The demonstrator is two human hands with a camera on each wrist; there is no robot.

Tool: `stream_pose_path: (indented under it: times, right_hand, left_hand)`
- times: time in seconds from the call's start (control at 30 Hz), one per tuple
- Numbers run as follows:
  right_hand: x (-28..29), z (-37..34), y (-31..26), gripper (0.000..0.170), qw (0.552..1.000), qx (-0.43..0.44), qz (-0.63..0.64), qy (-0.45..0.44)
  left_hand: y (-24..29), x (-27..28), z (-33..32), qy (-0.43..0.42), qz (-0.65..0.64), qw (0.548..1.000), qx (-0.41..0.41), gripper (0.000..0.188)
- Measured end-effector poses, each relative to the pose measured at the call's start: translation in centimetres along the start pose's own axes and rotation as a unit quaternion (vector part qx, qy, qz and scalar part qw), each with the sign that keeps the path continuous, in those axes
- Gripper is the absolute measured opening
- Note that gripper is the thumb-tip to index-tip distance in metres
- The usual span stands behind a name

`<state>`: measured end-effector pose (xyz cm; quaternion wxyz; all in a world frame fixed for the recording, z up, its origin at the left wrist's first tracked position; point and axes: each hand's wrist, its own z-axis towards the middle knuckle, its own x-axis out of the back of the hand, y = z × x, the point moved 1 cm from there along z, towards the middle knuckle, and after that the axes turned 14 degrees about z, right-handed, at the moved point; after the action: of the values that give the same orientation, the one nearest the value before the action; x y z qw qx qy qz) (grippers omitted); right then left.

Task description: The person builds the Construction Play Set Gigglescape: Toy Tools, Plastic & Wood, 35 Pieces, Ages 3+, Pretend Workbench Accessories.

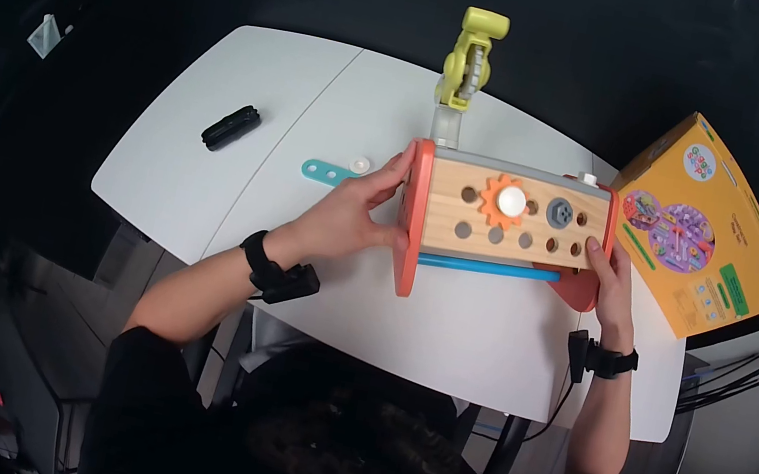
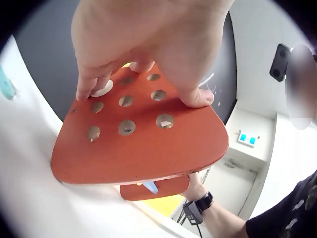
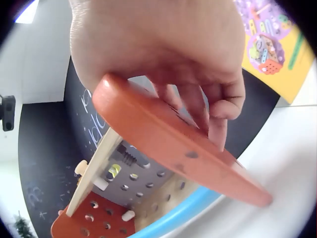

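Head view: toy workbench (image 1: 509,249) tilted over the table's (image 1: 178,125) right half, toward the right edge. Left hand (image 1: 353,214) grips one red end panel (image 1: 413,228), right hand (image 1: 613,290) the other (image 1: 578,291). Likely stiff, moderately heavy, paint slightly slick; hold both panels, avoid the orange gear (image 1: 490,199).

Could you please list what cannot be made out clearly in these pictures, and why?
Yellow box, head view: its finest print is too small to read.
Turquoise strip, left wrist view: cut off by the left edge.
Left red panel, left wrist view: its upper part is covered by the left hand.
Right hand, right wrist view: some fingertips are hidden behind the right red panel.
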<state>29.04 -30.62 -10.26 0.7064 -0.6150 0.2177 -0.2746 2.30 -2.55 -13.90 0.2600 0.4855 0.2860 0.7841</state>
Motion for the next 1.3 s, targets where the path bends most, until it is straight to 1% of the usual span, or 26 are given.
stream_pose_path:
  times: [0.03, 0.07, 0.1, 0.13, 0.17, 0.2, 0.23, 0.33, 0.47, 0.6, 0.67, 0.7, 0.77, 0.8, 0.83, 0.87, 0.9, 0.93, 0.97, 1.03, 1.07, 1.1, 1.17, 1.23, 1.27, 1.3]
  right_hand:
    - [0.0, 0.1, 0.0, 0.047, 1.000, 0.000, 0.000, 0.002]
    - [0.2, 0.2, 0.0, 0.051, 0.999, -0.029, 0.011, 0.019]
    - [0.3, 0.3, 0.1, 0.055, 0.998, -0.056, 0.022, 0.035]
    - [0.0, 0.2, -0.2, 0.062, 0.996, -0.071, 0.025, 0.046]
    - [0.2, 0.4, 0.2, 0.062, 0.996, -0.071, 0.025, 0.046]
    - [0.4, 0.7, 0.7, 0.062, 0.994, -0.085, 0.041, 0.057]
    - [0.6, 0.8, 1.1, 0.063, 0.991, -0.100, 0.056, 0.068]
    - [0.3, 0.7, 1.2, 0.064, 0.988, -0.096, 0.052, 0.106]
    - [-0.2, 0.9, 0.2, 0.062, 0.992, -0.104, 0.046, 0.059]
    - [-1.0, 0.4, -1.1, 0.059, 0.991, -0.114, 0.014, 0.066]
    - [-1.2, 0.3, -1.5, 0.058, 0.990, -0.127, 0.001, 0.056]
    - [-1.2, 0.3, -1.6, 0.055, 0.992, -0.102, -0.010, 0.068]
    - [-1.4, -0.1, -1.9, 0.052, 0.993, -0.077, -0.021, 0.081]
    - [-1.8, -0.5, -2.4, 0.045, 0.992, -0.022, -0.077, 0.095]
    - [-2.3, -0.8, -2.7, 0.038, 0.985, 0.033, -0.132, 0.108]
    - [-2.8, -1.0, -2.7, 0.038, 0.985, 0.033, -0.132, 0.108]
    - [-3.6, -1.2, -3.0, 0.030, 0.958, 0.148, -0.217, 0.112]
    - [-4.4, -1.5, -3.3, 0.023, 0.912, 0.260, -0.297, 0.114]
    - [-5.0, -1.8, -3.5, 0.023, 0.911, 0.261, -0.298, 0.116]
    - [-6.9, -2.5, -4.2, 0.019, 0.862, 0.361, -0.354, 0.023]
    - [-7.9, -2.6, -4.1, 0.016, 0.858, 0.385, -0.339, 0.011]
    - [-8.6, -2.7, -4.0, 0.016, 0.858, 0.386, -0.340, 0.014]
    - [-10.1, -2.9, -3.9, 0.014, 0.831, 0.417, -0.367, -0.018]
    - [-11.1, -3.0, -3.3, 0.013, 0.840, 0.411, -0.355, -0.020]
    - [-11.5, -2.9, -2.8, 0.013, 0.855, 0.395, -0.333, -0.038]
    - [-11.8, -2.8, -2.4, 0.014, 0.870, 0.379, -0.310, -0.056]
  left_hand:
    - [-0.1, 0.4, -0.1, -0.015, -0.059, 0.997, 0.053, 0.111]
    - [-0.1, 0.5, -0.1, -0.029, -0.119, 0.987, 0.106, 0.102]
    - [-0.2, 0.5, -0.1, -0.029, -0.119, 0.987, 0.106, 0.102]
    - [-0.4, 0.5, 0.0, -0.031, -0.140, 0.979, 0.143, 0.092]
    - [-0.7, 0.4, 0.0, -0.032, -0.161, 0.970, 0.180, 0.083]
    - [-1.0, 0.3, 0.1, -0.032, -0.161, 0.970, 0.179, 0.083]
    - [-1.3, 0.1, 0.2, -0.039, -0.181, 0.961, 0.206, 0.080]
    - [-0.7, 0.0, 0.6, -0.063, -0.206, 0.943, 0.255, 0.079]
    - [-0.3, -0.3, 1.1, -0.112, -0.205, 0.923, 0.306, 0.086]
    - [-1.3, -0.4, 1.0, -0.115, -0.200, 0.926, 0.297, 0.087]
    - [-2.9, 0.0, 0.7, -0.102, -0.208, 0.910, 0.344, 0.080]
    - [-3.9, 0.3, 0.7, -0.102, -0.208, 0.910, 0.344, 0.080]
    - [-5.7, 1.7, 1.1, -0.022, -0.030, 0.959, 0.282, 0.064]
    - [-5.7, 2.6, 1.4, 0.049, 0.063, 0.957, 0.279, 0.045]
    - [-6.3, 3.3, 1.7, 0.049, 0.064, 0.957, 0.279, 0.045]
    - [-6.9, 4.0, 2.1, 0.053, 0.178, 0.953, 0.237, 0.041]
    - [-7.5, 4.4, 2.3, 0.057, 0.290, 0.936, 0.191, 0.037]
    - [-8.0, 4.4, 2.5, 0.046, 0.328, 0.925, 0.188, 0.036]
    - [-8.6, 4.3, 2.7, 0.047, 0.328, 0.925, 0.186, 0.036]
    - [-9.0, 3.9, 3.1, -0.039, 0.411, 0.892, 0.182, 0.038]
    - [-9.3, 3.7, 3.4, -0.038, 0.412, 0.893, 0.180, 0.038]
    - [-9.6, 3.5, 3.7, -0.056, 0.410, 0.890, 0.190, 0.038]
    - [-10.2, 3.3, 4.0, -0.074, 0.408, 0.888, 0.198, 0.038]
    - [-9.3, 3.3, 3.7, -0.047, 0.407, 0.895, 0.179, 0.037]
    - [-8.9, 3.4, 3.6, -0.047, 0.407, 0.894, 0.179, 0.037]
    - [-7.9, 3.7, 3.5, -0.007, 0.364, 0.914, 0.179, 0.037]
